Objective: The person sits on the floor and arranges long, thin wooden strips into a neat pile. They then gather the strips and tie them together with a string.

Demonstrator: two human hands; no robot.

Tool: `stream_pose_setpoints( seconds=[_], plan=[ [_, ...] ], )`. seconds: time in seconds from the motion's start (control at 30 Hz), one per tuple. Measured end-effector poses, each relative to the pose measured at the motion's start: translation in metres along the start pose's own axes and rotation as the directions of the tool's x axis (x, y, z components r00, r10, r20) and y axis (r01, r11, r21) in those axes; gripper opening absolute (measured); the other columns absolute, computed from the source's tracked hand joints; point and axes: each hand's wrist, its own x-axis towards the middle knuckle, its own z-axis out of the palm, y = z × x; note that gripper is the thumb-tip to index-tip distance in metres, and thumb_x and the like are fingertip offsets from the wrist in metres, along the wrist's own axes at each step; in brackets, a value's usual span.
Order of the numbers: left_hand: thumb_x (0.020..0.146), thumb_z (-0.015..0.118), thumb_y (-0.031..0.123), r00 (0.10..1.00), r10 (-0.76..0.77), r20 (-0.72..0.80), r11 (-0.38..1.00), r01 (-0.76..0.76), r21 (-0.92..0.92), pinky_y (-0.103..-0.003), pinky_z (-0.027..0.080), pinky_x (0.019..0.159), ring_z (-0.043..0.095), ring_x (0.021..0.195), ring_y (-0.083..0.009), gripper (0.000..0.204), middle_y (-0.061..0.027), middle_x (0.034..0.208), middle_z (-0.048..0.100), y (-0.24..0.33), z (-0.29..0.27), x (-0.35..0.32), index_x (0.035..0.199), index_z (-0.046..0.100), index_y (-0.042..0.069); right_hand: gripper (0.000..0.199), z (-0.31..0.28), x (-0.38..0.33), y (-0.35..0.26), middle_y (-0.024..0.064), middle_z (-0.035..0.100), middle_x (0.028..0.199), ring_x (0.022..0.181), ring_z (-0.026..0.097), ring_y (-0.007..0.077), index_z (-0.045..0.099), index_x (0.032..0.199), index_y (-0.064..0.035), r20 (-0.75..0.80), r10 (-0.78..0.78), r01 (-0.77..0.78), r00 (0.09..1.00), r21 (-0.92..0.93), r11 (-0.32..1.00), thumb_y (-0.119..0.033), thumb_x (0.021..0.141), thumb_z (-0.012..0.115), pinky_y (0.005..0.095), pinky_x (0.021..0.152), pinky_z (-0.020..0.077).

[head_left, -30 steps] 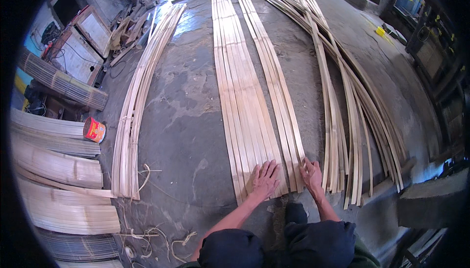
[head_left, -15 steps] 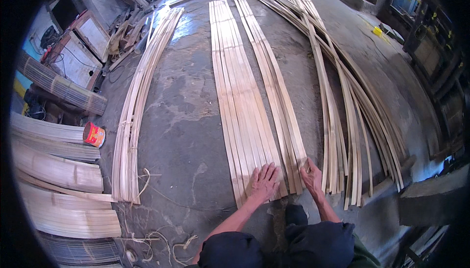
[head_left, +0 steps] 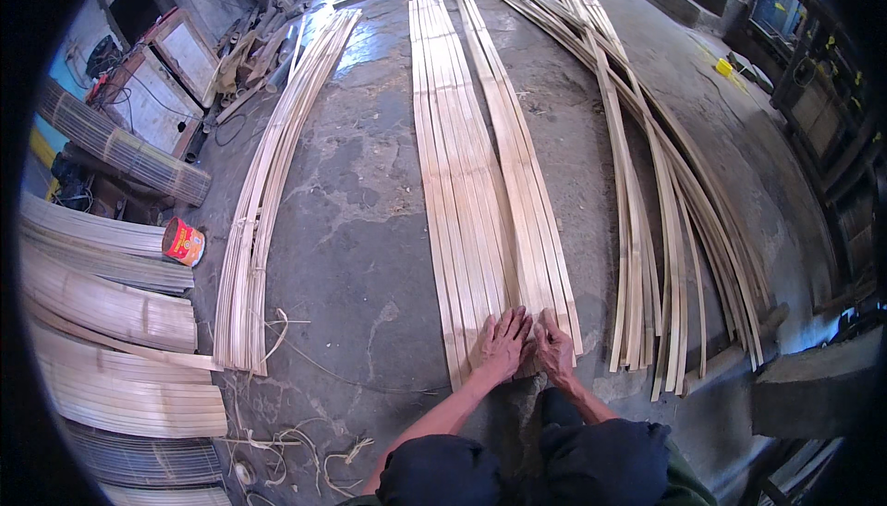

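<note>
we seem to be aligning pale strips (head_left: 457, 201) on the floor (head_left: 346, 266), our left grip (head_left: 502, 344) flat atop them, our right grip (head_left: 554, 349) curled, its hold unclear, and the next nudge likely needs even pressure.

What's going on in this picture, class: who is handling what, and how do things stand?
A person's left hand rests on the near end of a wide row of pale strips. The right hand is close beside it, at the near end of a narrower row. Both rows lie close together lengthwise. A crossed pile of strips lies to the right, a long bundle to the left.
</note>
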Motion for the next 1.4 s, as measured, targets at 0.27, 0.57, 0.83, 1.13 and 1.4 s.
stream_pose_setpoints(
  seconds=[0.27,0.57,0.83,1.13,1.4],
  plan=[
    [0.097,0.049,0.034,1.0,0.0,0.015,1.0,0.001,-0.027,-0.055,0.016,0.116,0.026,0.145,-0.0297,0.054,-0.0105,0.156,0.031,-0.008,0.004,0.0,0.144,0.043,0.008,0.05,0.004,-0.009,-0.025,0.0169,0.061,0.128,0.115,0.058,0.0203,0.045,0.14,0.0064,0.014,0.068,-0.068,0.998,0.04,0.997,-0.019,0.099,0.057,0.0292,0.095,0.0458],
    [0.102,0.048,0.041,0.878,-0.479,-0.009,0.237,0.12,-0.964,-0.036,0.05,0.089,0.065,0.1,-0.0266,0.053,-0.0191,0.107,0.065,0.001,-0.073,0.045,0.135,0.046,-0.002,0.045,0.02,-0.04,-0.024,0.0027,0.058,0.1,0.069,0.044,0.0069,0.036,0.147,0.0015,-0.036,-0.31,0.31,0.95,0.239,0.92,-0.011,0.104,0.043,0.0223,0.061,0.0414],
    [0.095,0.055,0.02,0.544,-0.782,-0.305,0.505,0.266,-0.821,-0.045,0.05,0.07,0.065,0.074,-0.0337,0.047,-0.0214,0.082,0.066,-0.056,-0.069,0.04,0.135,0.047,-0.003,0.04,0.054,-0.046,-0.073,0.0085,0.056,0.094,0.07,0.058,0.0141,0.046,0.142,-0.0033,0.276,-0.215,0.192,0.937,0.11,0.975,-0.019,0.105,0.043,0.0285,0.064,0.0485],
    [0.091,0.057,0.023,0.557,-0.764,-0.325,0.59,0.4,-0.701,-0.045,0.051,0.08,0.067,0.09,-0.0415,0.052,-0.0308,0.097,0.066,-0.146,-0.04,-0.021,0.134,0.05,-0.006,0.029,0.047,-0.063,-0.037,0.0087,0.054,0.088,0.07,0.06,0.0157,0.062,0.124,-0.0036,0.353,-0.087,0.089,0.932,0.011,0.996,-0.018,0.102,0.049,0.0297,0.064,0.0509],
    [0.093,0.059,0.021,0.5,-0.796,-0.343,0.557,0.382,-0.737,-0.043,0.053,0.083,0.068,0.096,-0.0394,0.046,-0.0296,0.102,0.067,-0.149,-0.033,-0.033,0.13,0.054,-0.006,0.026,0.046,-0.061,-0.034,0.0108,0.055,0.088,0.073,0.061,0.0188,0.064,0.12,-0.003,0.379,-0.193,0.257,0.905,-0.125,0.958,-0.014,0.1,0.051,0.0319,0.066,0.0498]
  ],
)
